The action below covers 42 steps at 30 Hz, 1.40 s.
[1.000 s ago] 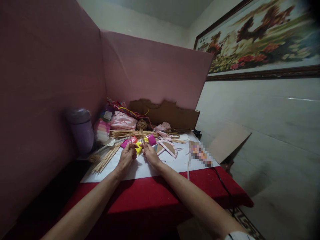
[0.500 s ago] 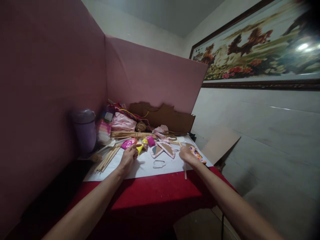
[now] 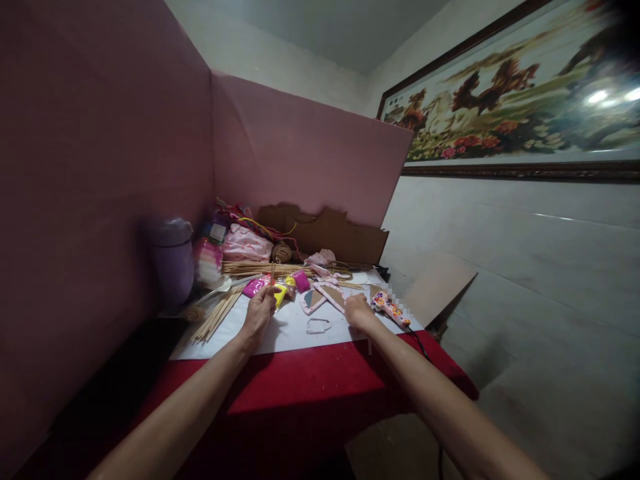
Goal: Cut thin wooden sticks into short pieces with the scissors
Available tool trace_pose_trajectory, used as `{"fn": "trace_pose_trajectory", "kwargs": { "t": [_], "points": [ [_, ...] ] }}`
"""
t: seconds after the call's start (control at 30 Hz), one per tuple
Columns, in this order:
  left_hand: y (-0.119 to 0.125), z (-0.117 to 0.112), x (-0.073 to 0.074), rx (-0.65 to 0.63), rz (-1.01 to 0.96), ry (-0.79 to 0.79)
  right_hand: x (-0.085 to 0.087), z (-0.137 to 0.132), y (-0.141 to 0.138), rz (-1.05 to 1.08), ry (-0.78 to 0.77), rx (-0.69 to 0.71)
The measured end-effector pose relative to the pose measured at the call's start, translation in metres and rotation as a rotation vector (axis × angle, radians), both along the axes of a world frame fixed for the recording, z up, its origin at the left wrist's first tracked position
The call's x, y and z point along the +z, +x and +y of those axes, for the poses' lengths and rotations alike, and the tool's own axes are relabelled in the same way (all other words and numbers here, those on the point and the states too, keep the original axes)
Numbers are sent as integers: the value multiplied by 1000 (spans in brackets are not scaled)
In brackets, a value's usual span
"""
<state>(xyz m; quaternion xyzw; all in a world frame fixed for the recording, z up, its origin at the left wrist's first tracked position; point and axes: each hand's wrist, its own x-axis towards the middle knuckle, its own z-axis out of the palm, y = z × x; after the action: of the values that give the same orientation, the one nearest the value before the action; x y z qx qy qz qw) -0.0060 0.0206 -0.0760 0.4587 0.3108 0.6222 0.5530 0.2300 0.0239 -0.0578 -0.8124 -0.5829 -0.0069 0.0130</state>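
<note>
My left hand (image 3: 261, 310) is closed around a thin, upright brownish stick-like piece (image 3: 273, 273), which pokes up above the fingers with a reddish part near its base. My right hand (image 3: 358, 311) has its fingers curled together at the right side of a cardboard piece edged with pink patterned cloth (image 3: 333, 293); what the fingers pinch, if anything, is hidden. Right of that hand lies a flower-patterned glue gun (image 3: 390, 308) with a dark cord. A small clear frame-like piece (image 3: 319, 326) rests on the white sheet (image 3: 293, 338) between my hands.
Wooden sticks (image 3: 219, 313) lie at the left, with more behind. Bright packets (image 3: 257, 285), a twine ball (image 3: 281, 253) and pink cloth (image 3: 247, 244) sit farther back. A lidded purple container (image 3: 173, 267) stands left. Torn cardboard (image 3: 325, 230) leans at the back; red cloth (image 3: 300, 387) covers the front.
My right hand has moved left, from beside the glue gun to the edge of the cloth-edged cardboard. The glue gun is now more exposed. My left hand has hardly moved.
</note>
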Motion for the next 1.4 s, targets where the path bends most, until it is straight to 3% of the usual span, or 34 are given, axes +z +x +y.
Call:
{"fn": "trace_pose_trajectory", "kwargs": {
  "t": [0.17,0.3,0.43,0.57,0.73,1.0,1.2,1.4],
  "points": [
    [0,4,-5,0,-5,33,12,-5,-12,-34,-6,-1],
    [-4,5,-5,5,37,38,23,-15,-41,-73,167,106],
    [-13,3,1,5,153,44,25,-10,-78,315,418,494],
    [-23,6,4,-44,245,45,15,10,-111,794,599,705],
    [-29,12,3,-152,358,89,1,23,-131,1162,530,837],
    [-28,12,2,-111,397,131,-5,15,-127,997,741,906],
    [-31,21,-7,-107,465,116,-4,8,-126,890,753,919],
    [-40,26,-14,-50,700,148,-6,7,-129,877,738,944]
  ]
}}
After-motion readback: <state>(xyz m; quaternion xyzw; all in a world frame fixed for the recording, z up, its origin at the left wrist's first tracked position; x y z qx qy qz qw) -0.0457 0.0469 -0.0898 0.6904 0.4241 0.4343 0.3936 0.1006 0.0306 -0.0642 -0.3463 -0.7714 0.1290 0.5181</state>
